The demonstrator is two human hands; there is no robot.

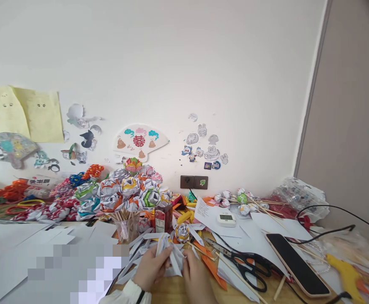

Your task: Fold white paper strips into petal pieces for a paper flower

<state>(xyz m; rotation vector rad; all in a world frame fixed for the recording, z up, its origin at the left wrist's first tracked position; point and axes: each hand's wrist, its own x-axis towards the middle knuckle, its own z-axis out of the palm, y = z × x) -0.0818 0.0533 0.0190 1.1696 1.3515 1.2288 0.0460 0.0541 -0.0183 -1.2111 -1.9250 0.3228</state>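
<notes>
Close to the table's front edge, both my hands hold a folded white paper piece (175, 262) between them. My left hand (151, 267) pinches it with the thumb on top. Fingers of my right hand (196, 276) close on its right side, partly hidden from view. Loose folded white paper strips (130, 264) lie around my left hand. Just beyond stands a small red box (163, 218), with a paper flower (182, 232) in white and yellow beside it. Black-handled scissors (241, 258) rest to the right of my right hand.
A heap of paper flowers (129, 185) lines the wall, near a cup of wooden sticks (125, 226). White sheets (9, 257) cover the left side. At right lie a phone (298, 264), a small white timer (226, 219), a yellow glue gun (345, 274) and black cables (326, 232).
</notes>
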